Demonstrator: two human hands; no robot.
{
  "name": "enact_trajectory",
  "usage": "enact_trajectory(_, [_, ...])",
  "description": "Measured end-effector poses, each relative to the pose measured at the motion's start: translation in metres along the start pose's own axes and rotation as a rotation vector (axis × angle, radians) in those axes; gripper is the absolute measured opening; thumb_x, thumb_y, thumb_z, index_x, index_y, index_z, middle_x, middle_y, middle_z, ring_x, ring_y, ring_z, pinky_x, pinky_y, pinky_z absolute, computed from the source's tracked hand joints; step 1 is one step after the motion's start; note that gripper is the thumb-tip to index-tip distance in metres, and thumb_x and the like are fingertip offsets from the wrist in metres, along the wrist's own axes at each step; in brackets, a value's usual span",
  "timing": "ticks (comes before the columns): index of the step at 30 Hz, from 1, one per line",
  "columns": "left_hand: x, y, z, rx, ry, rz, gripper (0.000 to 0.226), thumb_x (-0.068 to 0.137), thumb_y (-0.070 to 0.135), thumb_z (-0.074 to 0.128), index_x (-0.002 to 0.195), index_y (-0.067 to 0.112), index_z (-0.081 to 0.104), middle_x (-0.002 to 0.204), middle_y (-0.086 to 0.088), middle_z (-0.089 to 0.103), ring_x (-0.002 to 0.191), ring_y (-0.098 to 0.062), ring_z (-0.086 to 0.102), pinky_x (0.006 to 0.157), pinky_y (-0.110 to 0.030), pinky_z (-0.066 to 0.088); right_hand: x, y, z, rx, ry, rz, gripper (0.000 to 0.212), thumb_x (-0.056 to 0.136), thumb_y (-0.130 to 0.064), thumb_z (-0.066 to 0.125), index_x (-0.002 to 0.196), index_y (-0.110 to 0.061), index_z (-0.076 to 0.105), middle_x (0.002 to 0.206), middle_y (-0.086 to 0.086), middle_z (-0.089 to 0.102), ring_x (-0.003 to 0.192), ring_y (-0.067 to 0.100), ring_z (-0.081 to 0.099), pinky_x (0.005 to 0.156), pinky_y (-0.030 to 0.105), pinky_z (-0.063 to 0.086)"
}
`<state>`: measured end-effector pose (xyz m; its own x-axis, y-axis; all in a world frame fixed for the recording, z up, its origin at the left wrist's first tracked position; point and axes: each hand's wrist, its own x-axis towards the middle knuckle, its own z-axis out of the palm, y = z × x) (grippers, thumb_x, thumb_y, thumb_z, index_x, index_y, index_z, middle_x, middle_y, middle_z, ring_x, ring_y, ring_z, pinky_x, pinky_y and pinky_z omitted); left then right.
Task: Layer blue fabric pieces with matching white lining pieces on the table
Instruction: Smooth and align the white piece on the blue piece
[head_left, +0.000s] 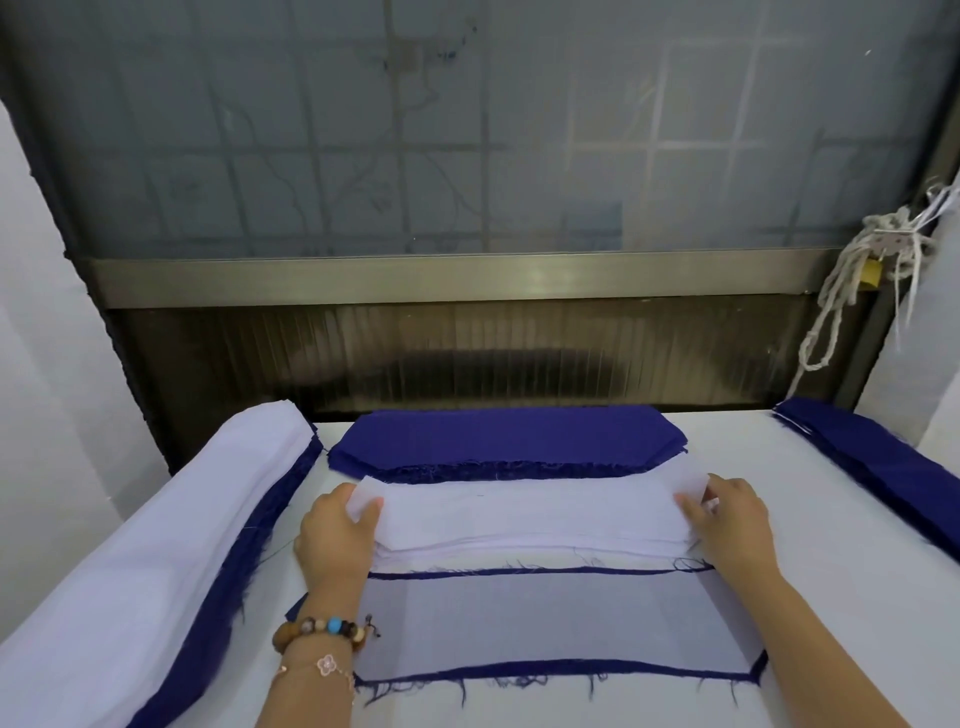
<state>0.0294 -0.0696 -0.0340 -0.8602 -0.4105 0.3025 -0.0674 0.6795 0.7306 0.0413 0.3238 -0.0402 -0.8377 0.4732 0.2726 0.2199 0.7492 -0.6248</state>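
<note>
Hands, two of them, hold the ends of one lining stack (519, 545) at mid-table. The left hand (335, 535) pinches the left end of the top sheet (519, 506), thumb over it and fingers beneath, and the corner curls up against the fingers. The right hand (732, 519) pinches the sheet's right corner, which is raised off the stack. Several sheet edges show along the stack's near side, too fine to count.

Just nearer lies one layered piece (545, 623): blue fabric with a white lining flat on it. The blue shows only as a frayed border along the far and near edges and at the clipped right corner. The left forearm crosses its left end.

Blue fabric sits in three more places on the table (831, 597):
- one far stack (509, 439) with clipped corners, just beyond the lining stack
- one right stack (872, 457) along the table's right side, well apart
- one long left pile (156, 519), white cloth over blue, with blue showing down its inner side

The left wrist carries two bracelets: a bead bracelet (322, 631) and a thin chain (326, 665) with one flower charm. One pale rope (852, 291) hangs knotted by the window frame (467, 275) at the right.
</note>
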Motion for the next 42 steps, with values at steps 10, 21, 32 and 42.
enact_trajectory(10, [-0.002, 0.000, 0.002, -0.160, 0.058, 0.034, 0.029, 0.095, 0.024, 0.058, 0.075, 0.004, 0.052, 0.070, -0.009, 0.053, 0.072, -0.031, 0.057, 0.066, -0.039, 0.046, 0.000, -0.003, -0.003, 0.153, 0.033, 0.013, 0.031, 0.092, -0.026, 0.062, 0.070, -0.005, 0.054, 0.081, 0.012, 0.058, 0.070, 0.025, 0.050, 0.063, 0.032, 0.038])
enact_trajectory(21, [-0.003, 0.009, -0.004, -0.364, 0.143, 0.100, 0.006, 0.090, 0.012, 0.064, 0.085, 0.012, 0.065, 0.078, 0.001, 0.062, 0.071, -0.006, 0.055, 0.067, -0.019, 0.040, -0.002, -0.013, -0.008, 0.353, 0.052, 0.073, 0.025, 0.093, -0.024, 0.060, 0.111, -0.007, 0.061, 0.083, 0.008, 0.066, 0.081, 0.023, 0.057, 0.078, 0.029, 0.038])
enact_trajectory(32, [0.006, 0.010, -0.035, -0.452, -0.004, -0.038, 0.015, 0.091, 0.025, 0.063, 0.081, 0.014, 0.066, 0.081, -0.002, 0.066, 0.079, -0.021, 0.060, 0.072, -0.029, 0.049, -0.017, -0.006, -0.034, 0.406, 0.061, 0.158, 0.029, 0.093, -0.022, 0.060, 0.082, 0.004, 0.054, 0.080, 0.027, 0.059, 0.068, 0.030, 0.050, 0.066, 0.035, 0.038])
enact_trajectory(42, [-0.036, -0.022, -0.066, -0.370, -0.182, -0.011, 0.006, 0.090, 0.021, 0.065, 0.094, 0.024, 0.062, 0.090, 0.013, 0.063, 0.085, -0.008, 0.059, 0.068, -0.023, 0.045, -0.071, 0.001, -0.067, 0.244, 0.011, 0.155, 0.022, 0.087, -0.015, 0.064, 0.090, 0.007, 0.059, 0.074, 0.021, 0.062, 0.067, 0.031, 0.054, 0.065, 0.038, 0.046])
